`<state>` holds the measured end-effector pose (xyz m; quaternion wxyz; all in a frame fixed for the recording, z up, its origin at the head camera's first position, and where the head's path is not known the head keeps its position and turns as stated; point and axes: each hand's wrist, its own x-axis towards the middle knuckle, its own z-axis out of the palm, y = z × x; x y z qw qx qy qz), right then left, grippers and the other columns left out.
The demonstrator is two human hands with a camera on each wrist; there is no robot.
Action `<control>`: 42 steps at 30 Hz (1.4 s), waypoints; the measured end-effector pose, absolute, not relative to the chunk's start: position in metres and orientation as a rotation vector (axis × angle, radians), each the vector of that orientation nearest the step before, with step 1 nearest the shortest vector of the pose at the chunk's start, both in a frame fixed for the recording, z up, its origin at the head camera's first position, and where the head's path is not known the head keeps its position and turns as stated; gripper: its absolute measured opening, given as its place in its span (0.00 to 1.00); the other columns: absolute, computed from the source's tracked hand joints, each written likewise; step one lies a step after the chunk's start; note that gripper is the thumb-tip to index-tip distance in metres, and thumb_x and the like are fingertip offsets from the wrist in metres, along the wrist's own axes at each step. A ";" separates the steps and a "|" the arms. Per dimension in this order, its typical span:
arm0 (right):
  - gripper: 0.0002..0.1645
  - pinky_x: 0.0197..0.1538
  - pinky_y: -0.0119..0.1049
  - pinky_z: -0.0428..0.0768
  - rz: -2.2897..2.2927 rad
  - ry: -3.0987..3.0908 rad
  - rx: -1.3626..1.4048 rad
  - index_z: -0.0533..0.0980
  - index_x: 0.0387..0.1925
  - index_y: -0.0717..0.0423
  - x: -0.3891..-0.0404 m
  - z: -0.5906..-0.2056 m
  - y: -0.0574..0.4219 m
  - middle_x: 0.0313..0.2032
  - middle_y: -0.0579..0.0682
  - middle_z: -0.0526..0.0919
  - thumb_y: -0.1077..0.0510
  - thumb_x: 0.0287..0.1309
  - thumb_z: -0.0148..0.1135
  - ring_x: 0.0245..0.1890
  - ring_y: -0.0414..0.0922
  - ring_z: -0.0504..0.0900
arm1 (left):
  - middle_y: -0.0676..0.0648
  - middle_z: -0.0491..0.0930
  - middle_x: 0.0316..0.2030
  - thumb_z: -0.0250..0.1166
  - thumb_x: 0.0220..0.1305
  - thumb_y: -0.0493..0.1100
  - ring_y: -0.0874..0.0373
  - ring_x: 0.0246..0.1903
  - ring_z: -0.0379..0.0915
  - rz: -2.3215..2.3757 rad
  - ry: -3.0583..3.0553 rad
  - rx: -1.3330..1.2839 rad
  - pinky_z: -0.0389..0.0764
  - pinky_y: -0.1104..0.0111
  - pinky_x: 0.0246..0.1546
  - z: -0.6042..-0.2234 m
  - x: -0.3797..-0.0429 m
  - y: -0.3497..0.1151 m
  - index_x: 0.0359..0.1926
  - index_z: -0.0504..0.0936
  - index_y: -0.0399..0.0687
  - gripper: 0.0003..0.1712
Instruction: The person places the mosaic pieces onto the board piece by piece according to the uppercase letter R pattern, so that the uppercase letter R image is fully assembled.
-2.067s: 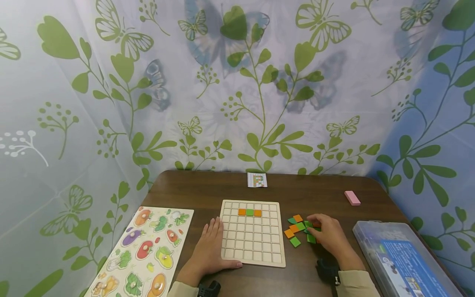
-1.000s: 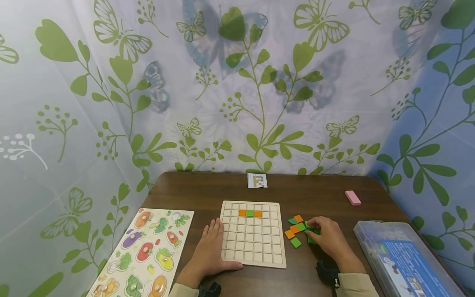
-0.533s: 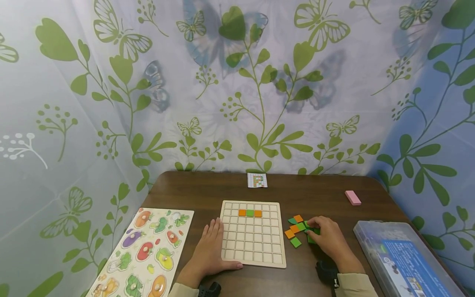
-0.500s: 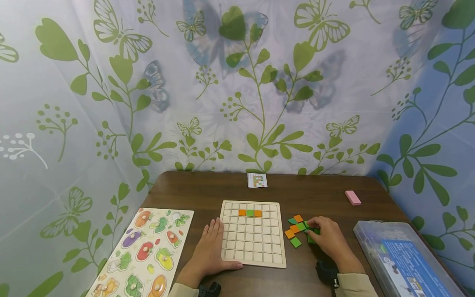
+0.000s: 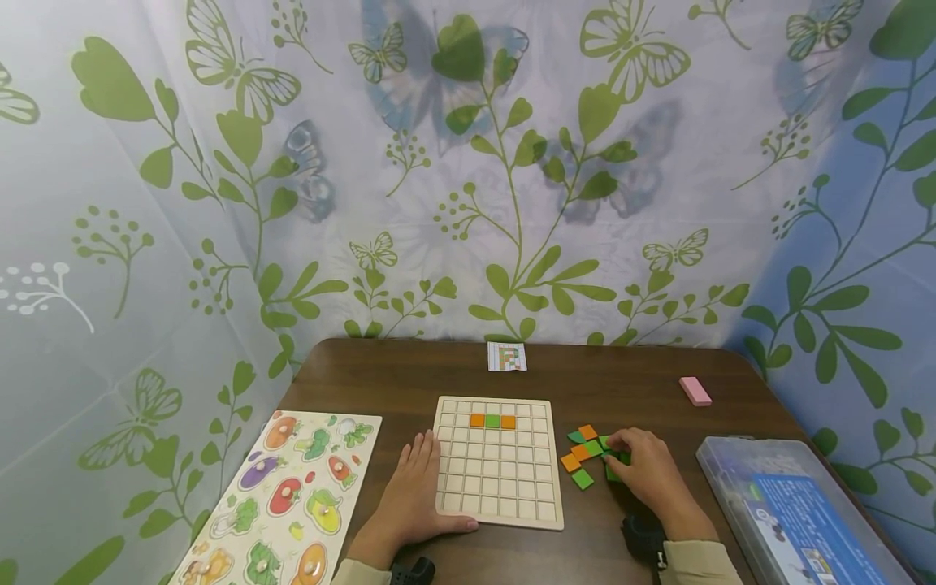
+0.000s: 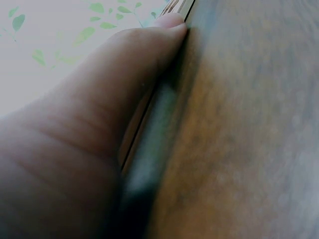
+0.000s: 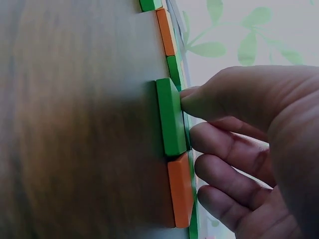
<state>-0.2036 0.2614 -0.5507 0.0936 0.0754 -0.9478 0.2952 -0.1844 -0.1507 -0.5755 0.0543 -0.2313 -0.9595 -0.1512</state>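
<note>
My left hand (image 5: 417,496) lies flat beside the wooden grid board (image 5: 500,467), its fingertips at the left edge and its thumb along the near corner. Two orange tiles and a green tile (image 5: 492,422) sit in a row in the board's second row. To the right of the board, my right hand (image 5: 647,471) reaches over a loose heap of green and orange tiles (image 5: 582,478). The right wrist view shows its fingers loosely bent, the tips right at a green tile (image 7: 169,119) and an orange tile (image 7: 180,191). The hand hides part of the heap.
A vegetable knob puzzle (image 5: 292,496) lies at the left. A small pattern card (image 5: 507,357) rests at the back of the table (image 5: 409,370). Towards the right are a pink block (image 5: 695,391) and a clear plastic case (image 5: 797,504) with a blue label.
My right hand stays at the heap, its fingers shifting slightly among the tiles; an orange tile seen under it earlier is now covered. My left hand has stayed at the board.
</note>
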 end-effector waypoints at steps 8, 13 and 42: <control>0.10 0.53 0.62 0.79 0.831 -2.783 0.241 0.85 0.37 0.60 -0.203 -0.555 0.264 0.38 0.53 0.84 0.65 0.53 0.80 0.44 0.58 0.81 | 0.27 0.51 0.79 0.62 0.45 0.91 0.34 0.78 0.45 -0.469 -2.915 -0.703 0.50 0.44 0.76 -0.576 -0.183 -0.151 0.79 0.55 0.25 0.84; 0.10 0.53 0.62 0.78 0.813 -2.794 0.222 0.86 0.36 0.60 -0.203 -0.556 0.264 0.39 0.54 0.84 0.65 0.53 0.79 0.45 0.59 0.80 | 0.27 0.50 0.79 0.62 0.45 0.90 0.34 0.78 0.45 -0.471 -2.917 -0.705 0.50 0.43 0.76 -0.575 -0.183 -0.151 0.79 0.55 0.25 0.84; 0.12 0.50 0.58 0.83 0.873 -2.803 0.226 0.85 0.36 0.57 -0.202 -0.552 0.253 0.39 0.52 0.81 0.72 0.53 0.79 0.40 0.52 0.83 | 0.28 0.50 0.79 0.61 0.45 0.91 0.34 0.78 0.45 -0.469 -2.928 -0.702 0.50 0.44 0.76 -0.577 -0.184 -0.151 0.79 0.55 0.25 0.84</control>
